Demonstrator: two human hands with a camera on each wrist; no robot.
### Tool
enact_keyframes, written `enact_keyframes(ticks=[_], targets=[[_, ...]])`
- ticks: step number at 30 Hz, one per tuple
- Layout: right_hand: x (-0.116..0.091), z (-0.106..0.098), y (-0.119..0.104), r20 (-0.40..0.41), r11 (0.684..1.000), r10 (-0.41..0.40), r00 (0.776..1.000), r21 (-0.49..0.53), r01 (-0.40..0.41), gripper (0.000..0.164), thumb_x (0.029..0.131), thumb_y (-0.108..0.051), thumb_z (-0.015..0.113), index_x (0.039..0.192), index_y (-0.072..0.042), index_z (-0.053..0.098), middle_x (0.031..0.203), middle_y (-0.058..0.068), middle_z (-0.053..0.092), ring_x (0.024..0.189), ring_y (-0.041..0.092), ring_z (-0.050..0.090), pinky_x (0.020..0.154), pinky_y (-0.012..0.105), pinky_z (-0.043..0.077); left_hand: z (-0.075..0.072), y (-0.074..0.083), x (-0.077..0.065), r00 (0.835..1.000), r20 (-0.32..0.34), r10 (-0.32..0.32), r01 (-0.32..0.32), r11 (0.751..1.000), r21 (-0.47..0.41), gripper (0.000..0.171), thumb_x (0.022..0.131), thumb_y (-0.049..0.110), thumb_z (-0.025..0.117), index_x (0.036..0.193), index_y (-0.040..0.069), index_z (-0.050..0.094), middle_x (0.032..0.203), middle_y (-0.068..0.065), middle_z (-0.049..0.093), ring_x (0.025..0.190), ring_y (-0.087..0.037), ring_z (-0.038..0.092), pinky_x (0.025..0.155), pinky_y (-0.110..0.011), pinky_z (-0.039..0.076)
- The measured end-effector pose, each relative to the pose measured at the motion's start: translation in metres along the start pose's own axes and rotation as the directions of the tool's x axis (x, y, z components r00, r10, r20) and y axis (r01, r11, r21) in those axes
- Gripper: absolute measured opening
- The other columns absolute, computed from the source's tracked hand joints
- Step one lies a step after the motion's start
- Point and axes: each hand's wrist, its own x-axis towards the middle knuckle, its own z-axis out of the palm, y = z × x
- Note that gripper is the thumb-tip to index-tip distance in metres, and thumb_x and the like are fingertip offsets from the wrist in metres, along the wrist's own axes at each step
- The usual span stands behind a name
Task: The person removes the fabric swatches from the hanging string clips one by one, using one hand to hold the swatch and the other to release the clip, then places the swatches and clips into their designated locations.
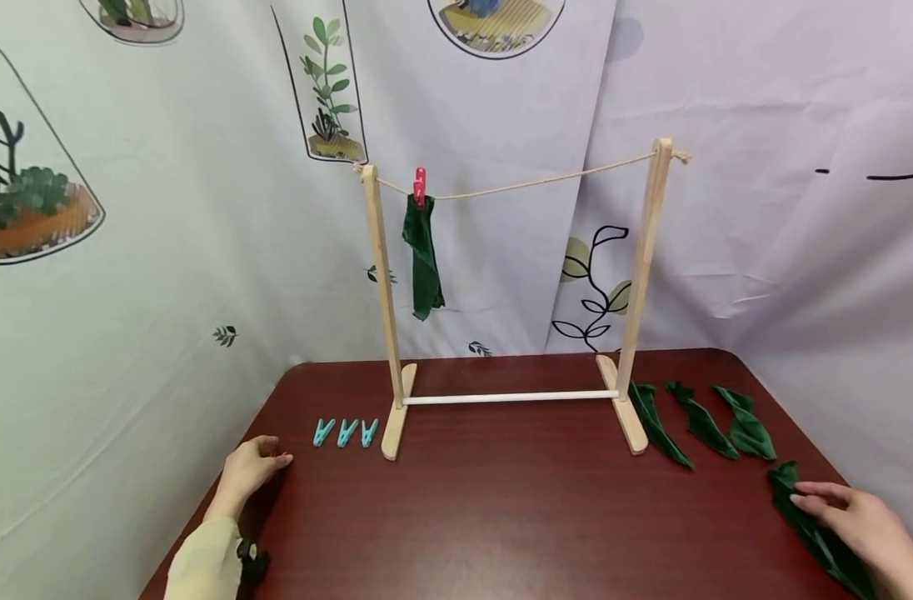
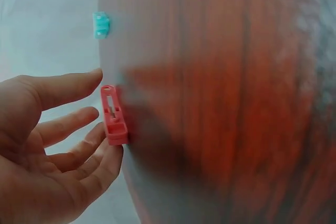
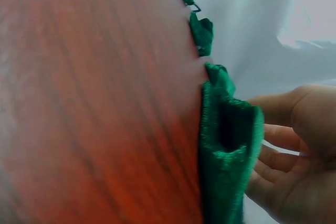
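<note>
A red clothespin [image 2: 114, 116] lies on the table beside my left hand [image 1: 250, 471]. In the left wrist view the fingertips and thumb of that hand [image 2: 63, 140] are spread around the clothespin, a fingertip right at its lower end. On the right, my right hand [image 1: 854, 521] reaches over a dark green velvety cloth strip [image 1: 816, 533], fingertips at its edge and a gap between thumb and fingers. From the right wrist the same folded strip [image 3: 226, 177] stands up in front of the fingers [image 3: 275, 106] and partly hides their tips.
A wooden rack [image 1: 385, 283] carries a string [image 1: 546, 180], where a red clothespin [image 1: 420, 187] holds a green strip [image 1: 424, 267]. Three teal clothespins [image 1: 346, 432] lie left of the rack. Three more green strips [image 1: 700, 421] lie to its right on the brown table [image 1: 501, 500].
</note>
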Motion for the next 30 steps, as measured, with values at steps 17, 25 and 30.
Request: enact_keyframes(ticks=[17, 25, 30], targets=[[-0.013, -0.017, -0.061, -0.277, 0.983, -0.184, 0.943, -0.066, 0.173, 0.062, 0.103, -0.044, 0.054, 0.133, 0.01, 0.056, 0.12, 0.043, 0.054, 0.085, 0.041, 0.056, 0.064, 0.045, 0.044, -0.013, 0.03, -0.001, 0.998, -0.055, 0.044, -0.046, 0.998, -0.034, 0.061, 0.097, 0.031, 0.068, 0.14, -0.008, 0.05, 0.139, -0.035, 0.05, 0.121, -0.051, 0.053, 0.094, -0.062, 0.047], [-0.007, -0.016, -0.096, -0.275, 0.96, -0.28, 0.92, -0.052, 0.276, 0.064, 0.102, -0.05, 0.055, 0.136, 0.004, 0.058, 0.124, 0.035, 0.059, 0.076, 0.027, 0.06, 0.063, 0.043, 0.045, -0.014, 0.055, 0.003, 0.989, -0.082, 0.122, -0.128, 0.989, -0.074, 0.059, 0.099, 0.033, 0.066, 0.142, -0.004, 0.051, 0.134, -0.03, 0.055, 0.118, -0.046, 0.057, 0.094, -0.06, 0.048], [-0.005, -0.014, -0.112, -0.301, 0.926, -0.371, 0.878, -0.046, 0.375, 0.056, 0.101, -0.046, 0.06, 0.131, 0.0, 0.064, 0.123, 0.034, 0.062, 0.08, 0.027, 0.058, 0.06, 0.029, 0.04, -0.014, 0.071, 0.006, 0.979, -0.105, 0.174, -0.183, 0.98, -0.073, 0.056, 0.099, 0.033, 0.066, 0.142, -0.001, 0.053, 0.131, -0.026, 0.06, 0.113, -0.042, 0.06, 0.087, -0.055, 0.052]])
